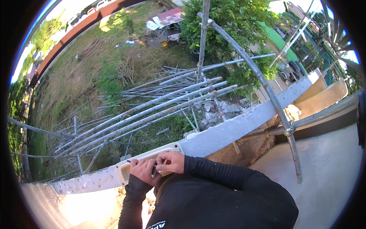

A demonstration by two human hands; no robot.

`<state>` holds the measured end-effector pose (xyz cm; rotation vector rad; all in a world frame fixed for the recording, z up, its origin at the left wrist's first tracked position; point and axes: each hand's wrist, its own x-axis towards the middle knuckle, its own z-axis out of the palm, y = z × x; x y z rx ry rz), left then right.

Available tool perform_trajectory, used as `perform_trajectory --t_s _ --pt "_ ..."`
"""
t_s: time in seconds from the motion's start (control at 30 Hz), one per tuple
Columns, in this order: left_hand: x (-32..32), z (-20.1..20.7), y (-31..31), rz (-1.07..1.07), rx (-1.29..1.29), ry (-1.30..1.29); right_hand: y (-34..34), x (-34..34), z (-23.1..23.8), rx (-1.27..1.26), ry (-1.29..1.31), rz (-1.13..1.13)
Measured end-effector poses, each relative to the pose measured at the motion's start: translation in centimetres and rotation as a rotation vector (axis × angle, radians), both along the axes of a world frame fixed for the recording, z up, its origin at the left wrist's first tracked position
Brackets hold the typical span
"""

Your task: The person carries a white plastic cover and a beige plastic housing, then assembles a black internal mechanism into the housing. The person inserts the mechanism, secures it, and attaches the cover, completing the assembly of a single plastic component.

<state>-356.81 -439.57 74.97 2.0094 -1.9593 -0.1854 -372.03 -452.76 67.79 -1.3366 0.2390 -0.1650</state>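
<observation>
My left hand (143, 170) is closed, its fingers curled over the cream tray-like panel (176, 147) with a raised rim. A slim dark object with a shiny part (154, 171) sticks out between my hands, on the thumb side of the left one. Its kind is too small to tell. A thin dark tip shows beyond the left fingers; whether it belongs to the same object I cannot tell. Close beside it, my right hand (171, 162) has thumb and fingers pressed together at the slim object. What those fingers pinch is hidden. The panel lies on a concrete ledge.
The grey concrete ledge (236, 131) runs across in front of me, with a drop to grass beyond. Scaffold pipes (267, 89) rise and cross at the right. Several long metal pipes (152, 108) lie stacked below. A cream curved panel (324, 95) rests at the far right.
</observation>
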Motion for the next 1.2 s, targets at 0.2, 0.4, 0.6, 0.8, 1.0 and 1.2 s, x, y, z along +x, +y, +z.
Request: perform_trajectory --t_s 0.2,0.4,0.6,0.8,1.0,1.2 --pt "1.5 -0.1 -0.2 0.077 0.089 0.167 0.3 0.7 2.7 -0.586 -0.196 -0.194" --pt "2.8 0.2 -0.2 0.104 0.068 0.333 0.1 1.7 3.0 -0.729 -0.313 -0.274" --pt "2.2 1.2 0.5 0.254 0.105 0.494 -0.1 1.9 3.6 -0.439 -0.203 -0.210" --pt "0.8 -0.8 -0.1 0.331 -0.272 0.656 -0.7 2.4 4.1 -0.568 -0.270 -0.212" --pt "-0.9 -3.5 0.4 0.490 -0.250 0.920 0.4 2.5 2.7 -0.604 -0.256 -0.392" --pt "-1.4 -3.9 -0.4 0.494 -0.315 1.214 0.2 2.6 2.4 -0.716 -0.396 -0.410"
